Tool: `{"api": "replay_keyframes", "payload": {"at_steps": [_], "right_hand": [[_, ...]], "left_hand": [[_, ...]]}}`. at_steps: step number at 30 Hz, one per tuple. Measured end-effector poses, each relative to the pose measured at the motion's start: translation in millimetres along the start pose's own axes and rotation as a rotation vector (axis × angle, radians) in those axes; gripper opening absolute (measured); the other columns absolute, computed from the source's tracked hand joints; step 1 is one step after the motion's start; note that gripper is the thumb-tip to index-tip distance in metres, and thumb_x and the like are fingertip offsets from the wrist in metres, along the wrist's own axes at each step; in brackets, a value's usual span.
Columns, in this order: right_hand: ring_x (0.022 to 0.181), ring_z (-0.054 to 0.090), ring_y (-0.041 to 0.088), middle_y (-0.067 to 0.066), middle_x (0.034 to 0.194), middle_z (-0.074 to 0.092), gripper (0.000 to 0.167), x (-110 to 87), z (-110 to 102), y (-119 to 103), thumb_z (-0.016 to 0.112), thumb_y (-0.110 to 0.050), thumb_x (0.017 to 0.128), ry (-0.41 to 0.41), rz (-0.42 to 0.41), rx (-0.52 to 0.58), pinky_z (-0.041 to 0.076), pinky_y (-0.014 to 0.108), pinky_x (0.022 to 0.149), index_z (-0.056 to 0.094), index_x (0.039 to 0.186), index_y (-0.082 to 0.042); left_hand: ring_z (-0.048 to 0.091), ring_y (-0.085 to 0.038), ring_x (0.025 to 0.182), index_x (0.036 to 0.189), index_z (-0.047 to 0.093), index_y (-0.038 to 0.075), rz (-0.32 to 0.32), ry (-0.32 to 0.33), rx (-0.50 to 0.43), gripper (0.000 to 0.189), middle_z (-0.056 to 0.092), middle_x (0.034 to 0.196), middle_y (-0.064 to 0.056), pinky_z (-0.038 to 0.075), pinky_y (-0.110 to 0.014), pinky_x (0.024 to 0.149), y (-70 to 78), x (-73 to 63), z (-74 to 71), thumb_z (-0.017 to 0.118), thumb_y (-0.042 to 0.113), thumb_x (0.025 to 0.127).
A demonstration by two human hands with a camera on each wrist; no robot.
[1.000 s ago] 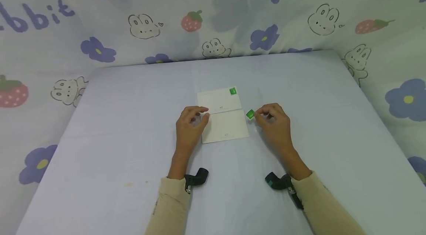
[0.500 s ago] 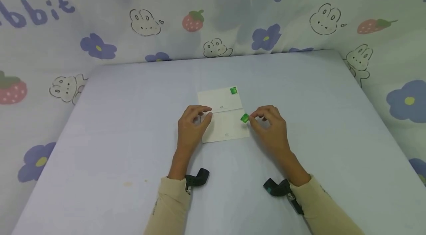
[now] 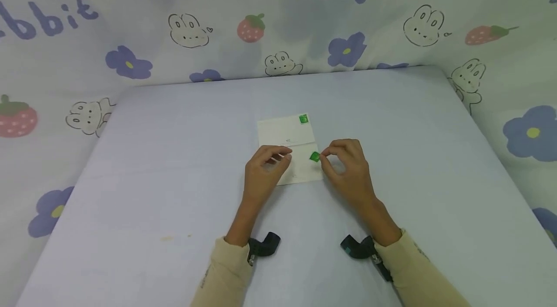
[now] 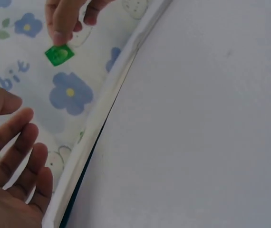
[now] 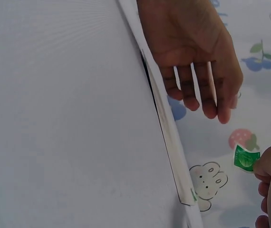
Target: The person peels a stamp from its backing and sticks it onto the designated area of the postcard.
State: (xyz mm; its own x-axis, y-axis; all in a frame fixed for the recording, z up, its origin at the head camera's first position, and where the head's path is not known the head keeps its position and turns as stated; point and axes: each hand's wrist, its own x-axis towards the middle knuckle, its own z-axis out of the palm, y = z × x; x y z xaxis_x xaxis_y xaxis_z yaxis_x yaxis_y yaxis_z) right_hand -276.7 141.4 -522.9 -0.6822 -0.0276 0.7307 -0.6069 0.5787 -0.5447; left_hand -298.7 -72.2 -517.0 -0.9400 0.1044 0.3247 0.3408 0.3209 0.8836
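Observation:
Between thumb and index finger, my right hand (image 3: 350, 176) pinches a small green stamp (image 3: 315, 156) with a white edge. In the head view this stamp appears over the right part of the nearer cream envelope or card (image 3: 303, 172). My left hand (image 3: 261, 176) appears over that card's left side, fingers loosely bent and apart. The left wrist view shows nothing in the left hand (image 4: 14, 164). Behind lies a similar cream card (image 3: 276, 129), bearing a green stamp (image 3: 303, 119) at its top right corner. The right wrist view shows the held stamp (image 5: 246, 158) slightly curved.
A white-covered table (image 3: 152, 152) surrounds the two cards. Patterned cloth (image 3: 300, 21) with rabbits, flowers and strawberries hangs behind it and at both sides. Black wrist cameras (image 3: 265, 245) sit by both sleeves.
My right hand has moved left, bringing the stamp from beside the cards to over the nearer one. My left hand has shifted right and slightly toward me, covering more of that card.

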Motion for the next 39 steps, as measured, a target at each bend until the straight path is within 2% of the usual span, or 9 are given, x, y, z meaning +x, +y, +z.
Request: {"api": "replay_keyframes", "payload": {"at_steps": [8, 11, 15, 18, 22, 25, 29, 34, 39], "right_hand": [[0.093, 0.052, 0.031, 0.013, 0.100, 0.061, 0.007, 1.7, 5, -10, 0.072, 0.002, 0.084, 0.001, -0.129, -0.020, 0.041, 0.031, 0.080, 0.071, 0.091, 0.002], [0.090, 0.053, 0.032, 0.014, 0.097, 0.061, 0.011, 3.1, 6, -12, 0.074, 0.006, 0.081, 0.028, -0.191, -0.031, 0.040, 0.033, 0.077, 0.070, 0.091, 0.003], [0.088, 0.053, 0.033, 0.015, 0.097, 0.062, 0.017, 5.7, 5, -12, 0.078, 0.010, 0.077, 0.048, -0.253, -0.044, 0.041, 0.034, 0.074, 0.070, 0.091, 0.003], [0.087, 0.054, 0.032, 0.014, 0.097, 0.062, 0.018, 6.6, 4, -12, 0.079, 0.010, 0.076, 0.040, -0.284, -0.063, 0.042, 0.035, 0.074, 0.071, 0.091, 0.002], [0.088, 0.057, 0.030, 0.012, 0.096, 0.064, 0.016, 6.0, 4, -11, 0.080, 0.007, 0.076, 0.020, -0.310, -0.101, 0.045, 0.039, 0.077, 0.075, 0.090, 0.001], [0.088, 0.059, 0.029, 0.010, 0.094, 0.065, 0.015, 5.1, 4, -10, 0.081, 0.006, 0.076, 0.008, -0.323, -0.120, 0.046, 0.042, 0.078, 0.076, 0.089, 0.000], [0.090, 0.059, 0.029, 0.011, 0.096, 0.066, 0.013, 4.7, 3, -9, 0.080, 0.002, 0.079, 0.004, -0.326, -0.112, 0.047, 0.039, 0.077, 0.076, 0.092, 0.001], [0.090, 0.057, 0.029, 0.015, 0.102, 0.063, 0.013, 5.0, 5, -8, 0.074, -0.009, 0.091, 0.013, -0.315, -0.070, 0.046, 0.032, 0.073, 0.073, 0.098, 0.002], [0.089, 0.057, 0.029, 0.015, 0.102, 0.063, 0.009, 5.0, 6, -8, 0.074, -0.004, 0.090, 0.020, -0.309, -0.073, 0.046, 0.032, 0.072, 0.072, 0.097, 0.002]], "left_hand": [[0.060, -0.010, 0.086, 0.097, 0.077, 0.017, 0.055, -0.050, -0.021, 0.006, 0.067, 0.097, 0.009, 0.052, -0.034, 0.077, 16.6, -11.1, 7.1, 0.074, 0.021, 0.093], [0.060, -0.012, 0.086, 0.098, 0.077, 0.016, 0.064, -0.065, -0.072, 0.007, 0.067, 0.099, 0.008, 0.052, -0.033, 0.077, 19.0, -14.2, 11.8, 0.074, 0.019, 0.093], [0.059, -0.016, 0.088, 0.101, 0.076, 0.010, 0.024, -0.075, -0.177, 0.010, 0.068, 0.102, 0.002, 0.051, -0.030, 0.078, 22.1, -15.5, 18.1, 0.073, 0.015, 0.094], [0.060, -0.017, 0.089, 0.102, 0.076, 0.004, -0.033, -0.063, -0.210, 0.012, 0.068, 0.103, -0.004, 0.051, -0.028, 0.080, 26.1, -15.4, 21.5, 0.072, 0.012, 0.094], [0.062, -0.017, 0.089, 0.102, 0.075, 0.001, -0.101, -0.044, -0.183, 0.014, 0.068, 0.102, -0.007, 0.052, -0.030, 0.082, 28.7, -13.8, 24.5, 0.072, 0.012, 0.094], [0.062, -0.016, 0.088, 0.099, 0.077, 0.005, -0.125, -0.029, -0.167, 0.012, 0.069, 0.099, -0.004, 0.052, -0.033, 0.081, 26.0, -12.6, 25.7, 0.074, 0.015, 0.093], [0.061, -0.015, 0.085, 0.095, 0.078, 0.010, -0.105, -0.018, -0.173, 0.012, 0.068, 0.096, 0.002, 0.051, -0.031, 0.077, 19.9, -11.3, 25.8, 0.075, 0.021, 0.092], [0.062, -0.015, 0.086, 0.094, 0.077, 0.014, -0.062, -0.001, -0.173, 0.013, 0.067, 0.095, 0.005, 0.052, -0.031, 0.078, 15.8, -11.4, 22.7, 0.074, 0.026, 0.093], [0.063, -0.015, 0.087, 0.094, 0.077, 0.016, -0.064, -0.011, -0.170, 0.015, 0.067, 0.096, 0.006, 0.053, -0.034, 0.080, 16.0, -11.4, 20.8, 0.073, 0.030, 0.094]]}}
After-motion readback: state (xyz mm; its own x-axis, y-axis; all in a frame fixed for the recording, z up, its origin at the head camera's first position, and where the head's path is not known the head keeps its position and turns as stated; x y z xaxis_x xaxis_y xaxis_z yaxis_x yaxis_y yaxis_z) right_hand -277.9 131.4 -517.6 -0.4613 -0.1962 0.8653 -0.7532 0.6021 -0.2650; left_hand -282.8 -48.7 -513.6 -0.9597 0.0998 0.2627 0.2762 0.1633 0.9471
